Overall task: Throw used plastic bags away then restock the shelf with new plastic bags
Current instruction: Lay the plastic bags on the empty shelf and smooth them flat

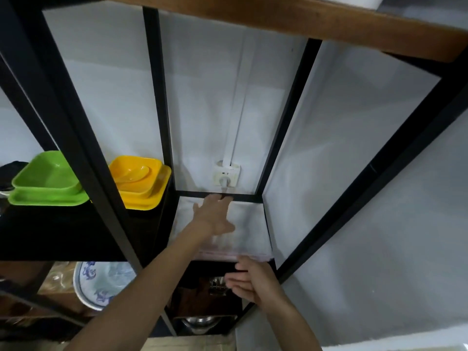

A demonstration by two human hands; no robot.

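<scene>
Hands: two. Left hand (215, 216) flat, fingers spread, palm down on the plastic bags (249, 229); grasping nothing. Right hand (249, 281) unclenched, fingers loosely extended, thumb touching the stack's front edge.
Plastic bags: one flat stack, individual count cannot be told; lies on the black shelf (258, 198), in the narrow right-hand compartment, under the left hand, just above the right.
Look of the stack: clear to whitish, smooth, pinkish strip along the front edge.
Dishes: two green dishes (48, 183), nested; two yellow dishes (141, 183), nested, left compartment.
Lower level: one blue-patterned plate (101, 282).
Wall: one socket (226, 176), plug in it.
</scene>
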